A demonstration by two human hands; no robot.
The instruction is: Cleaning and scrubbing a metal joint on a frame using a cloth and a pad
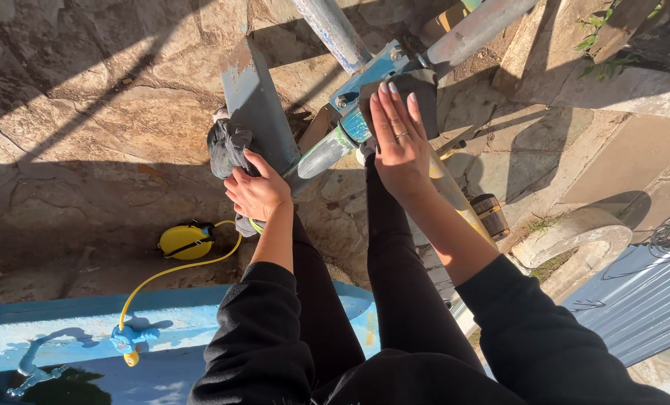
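Underfoot, a stone-paved floor [87,112] fills most of the view, half in sun and half in shadow. Along the bottom edge runs a blue painted surface [65,322], where a yellow hose [171,271] ends in a blue nozzle [128,341]; the hose leads back to a yellow reel [186,241] lying on the stones. Up the middle stands a metal frame of grey-blue painted tubes [335,34] joined at a bracket [368,71], with a flat grey plate [256,109] leaning to the left of it. A small wooden barrel [490,215] sits on the ground at the right, near a curved stone rim [575,236]. The left hand [258,191] has its fingers closed around a dark cloth [227,146], bunched against the lower edge of the plate. The right hand [398,139] lies flat with fingers straight and close together, pressing a dark square pad [417,86] onto the frame just below the bracket.
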